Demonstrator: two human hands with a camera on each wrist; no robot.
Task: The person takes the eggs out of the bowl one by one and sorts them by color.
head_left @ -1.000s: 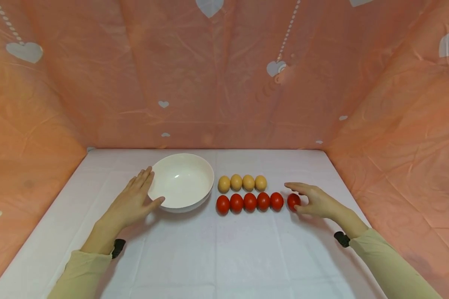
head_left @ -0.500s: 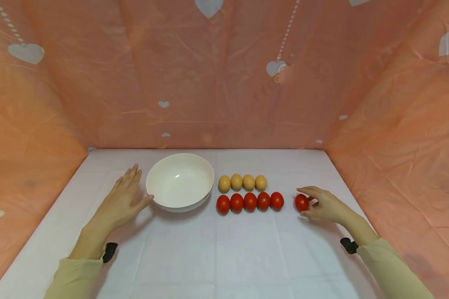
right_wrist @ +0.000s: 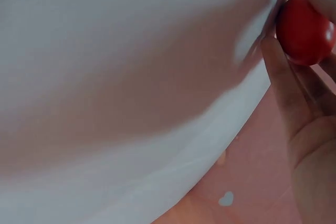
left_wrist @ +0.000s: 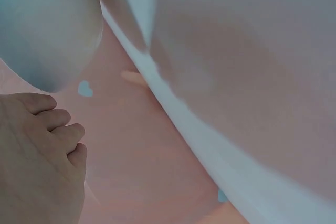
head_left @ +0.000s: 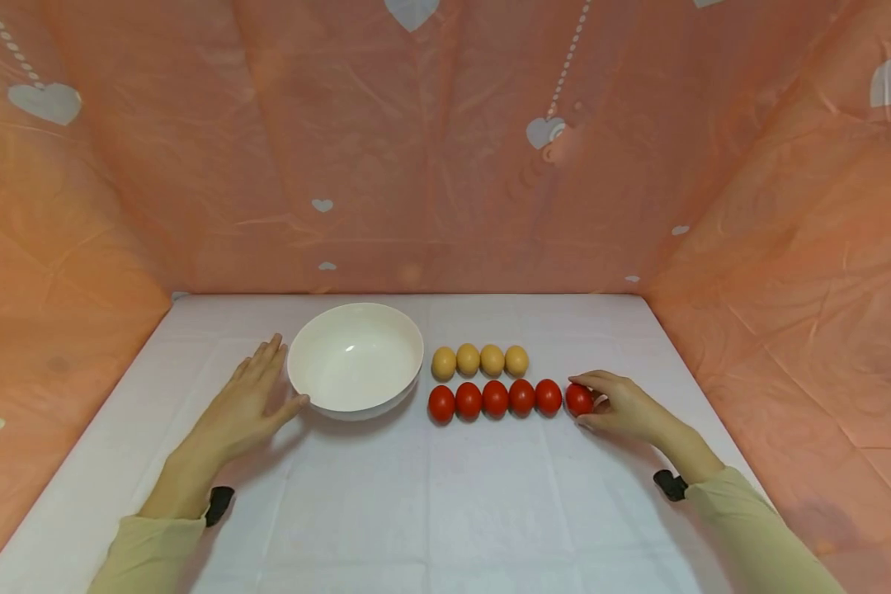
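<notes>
At the right end of a row of red eggs [head_left: 495, 399], my right hand [head_left: 624, 406] holds one red egg [head_left: 578, 400] between thumb and fingers. Close up in the right wrist view, this red egg [right_wrist: 304, 31] is smooth and shiny, with the fingers curved around it. My left hand [head_left: 241, 412] lies to the left of a white bowl [head_left: 352, 359], fingers straight and thumb tip by the rim. The left wrist view has the left hand [left_wrist: 39, 156] below the bowl's outer wall [left_wrist: 52, 30]. Nothing is held in it.
Several light brown eggs [head_left: 480, 361] stand in a shorter row behind the red ones, right of the bowl. A white cloth [head_left: 490, 511] covers the table. Orange curtains [head_left: 431, 165] with pale hearts enclose the back and sides.
The right hand shifts its red egg rightward, then back left toward the row. My left hand moves left, away from the bowl's rim, then stays about there.
</notes>
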